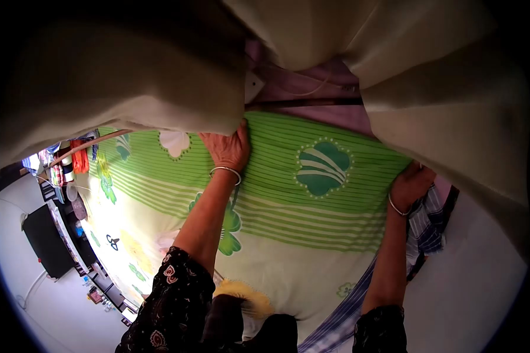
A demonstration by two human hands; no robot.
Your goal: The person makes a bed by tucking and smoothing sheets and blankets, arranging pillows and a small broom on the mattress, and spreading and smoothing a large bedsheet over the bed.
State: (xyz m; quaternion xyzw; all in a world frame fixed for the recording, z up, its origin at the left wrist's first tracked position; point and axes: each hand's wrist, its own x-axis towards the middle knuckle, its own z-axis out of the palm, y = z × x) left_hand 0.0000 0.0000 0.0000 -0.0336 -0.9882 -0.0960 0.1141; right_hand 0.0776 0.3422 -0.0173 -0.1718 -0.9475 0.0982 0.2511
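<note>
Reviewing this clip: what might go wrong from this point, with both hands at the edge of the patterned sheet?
The beige cloth hangs close over the left hand and right hand, so it might get caught with the patterned sheet. The checked cloth by the right hand could bunch up or be dragged along. A hard pull might also crease the sheet.

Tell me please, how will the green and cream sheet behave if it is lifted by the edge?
The sheet should be floppy, since small creases show in it near the right hand. It spreads wide, so it may drag somewhat. The small dark object lying on it could slide when the cloth tilts.
</note>
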